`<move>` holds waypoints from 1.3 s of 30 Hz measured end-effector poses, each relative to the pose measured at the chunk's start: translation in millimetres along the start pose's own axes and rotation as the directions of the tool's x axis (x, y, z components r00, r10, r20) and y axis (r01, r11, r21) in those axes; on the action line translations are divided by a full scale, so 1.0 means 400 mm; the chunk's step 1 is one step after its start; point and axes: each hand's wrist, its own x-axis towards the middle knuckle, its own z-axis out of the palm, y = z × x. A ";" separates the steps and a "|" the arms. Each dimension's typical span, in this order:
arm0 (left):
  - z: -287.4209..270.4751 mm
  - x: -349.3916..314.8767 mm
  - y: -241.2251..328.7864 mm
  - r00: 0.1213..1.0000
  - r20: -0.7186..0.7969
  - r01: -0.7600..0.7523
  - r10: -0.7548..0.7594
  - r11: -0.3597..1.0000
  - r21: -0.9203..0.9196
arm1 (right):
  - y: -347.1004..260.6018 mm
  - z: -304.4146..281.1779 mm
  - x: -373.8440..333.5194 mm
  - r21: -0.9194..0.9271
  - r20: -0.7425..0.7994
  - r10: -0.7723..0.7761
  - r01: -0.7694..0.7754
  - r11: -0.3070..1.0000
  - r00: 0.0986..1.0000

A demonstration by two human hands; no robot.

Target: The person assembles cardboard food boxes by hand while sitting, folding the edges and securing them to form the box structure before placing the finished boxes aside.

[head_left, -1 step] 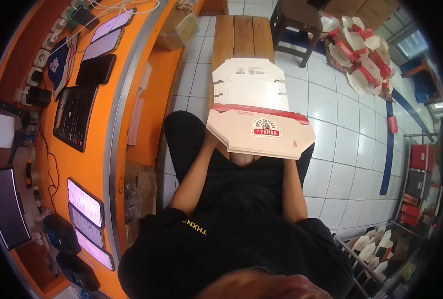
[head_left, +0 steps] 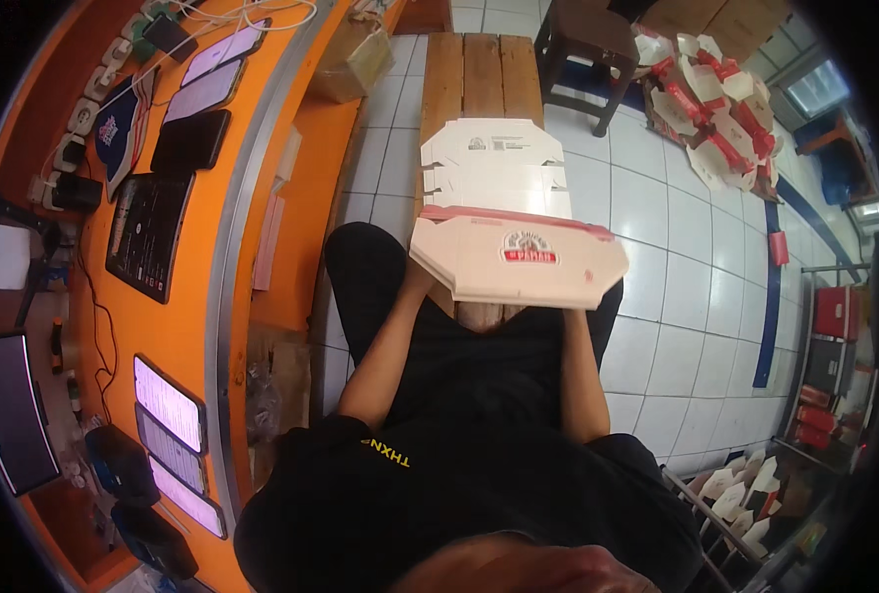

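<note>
A flat, partly folded cardboard food box lies before me, a stack of sheets by its layered edge. Its white far part (head_left: 499, 178) rests on a wooden bench. The cream near panel (head_left: 469, 262), with a round red and black logo, rises tilted above my lap, and a red fold strip (head_left: 514, 220) runs between the two parts. My left hand (head_left: 421, 281) goes under the panel's left end. Under its right end goes my right hand (head_left: 576, 318). The cardboard hides the fingers of both hands.
Left is an orange counter (head_left: 232, 109) with several phones, a tablet (head_left: 151, 235) and cables. The wooden bench (head_left: 482, 79) extends ahead, a brown stool (head_left: 588, 49) beside it. Folded boxes are piled (head_left: 716, 109) far right; more sit in a rack (head_left: 736, 499) near right.
The near panel has tilted slightly, so its front edge sits a little higher and its logo looks flatter. My forearms have hardly moved.
</note>
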 end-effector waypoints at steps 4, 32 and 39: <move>-0.054 0.096 0.164 0.922 0.037 0.376 -0.386 0.863 -0.337 | -0.144 -0.016 0.047 0.147 0.122 0.291 -0.307 0.940 0.949; 0.008 0.039 0.120 0.854 -0.188 0.518 -0.484 0.824 0.231 | -0.072 0.117 0.047 -0.399 0.074 0.324 -0.270 0.876 0.943; 0.018 0.029 0.098 0.903 -0.245 0.410 -0.354 0.879 0.243 | -0.036 0.114 0.044 -0.342 0.080 0.322 -0.278 0.898 0.943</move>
